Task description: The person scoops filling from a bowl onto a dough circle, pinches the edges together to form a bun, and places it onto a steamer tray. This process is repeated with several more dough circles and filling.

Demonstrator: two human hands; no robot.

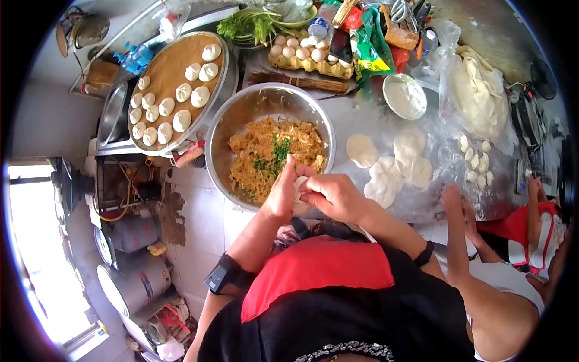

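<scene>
In front of my chest, my left hand (282, 192) cups a bun of white dough (300, 192). My right hand (339, 196) pinches the dough's edge from the other side. Both hands are over the near rim of a large steel bowl (215, 175). Inside it lies an orange-brown filling (244, 142) with chopped greens (280, 151) on top. To the right, several flat dough wrappers (362, 151) rest on the floured metal table (356, 111), some overlapping. The inside of the bun is mostly hidden by my fingers.
Formed buns (183, 120) sit on a round lined steamer tray (172, 63) at left. Behind are an egg carton (313, 66) and a straw brush (295, 80). A flour bowl (405, 96), bagged dough (479, 99) and dough pieces (473, 160) stand right, near another person's hands (453, 199).
</scene>
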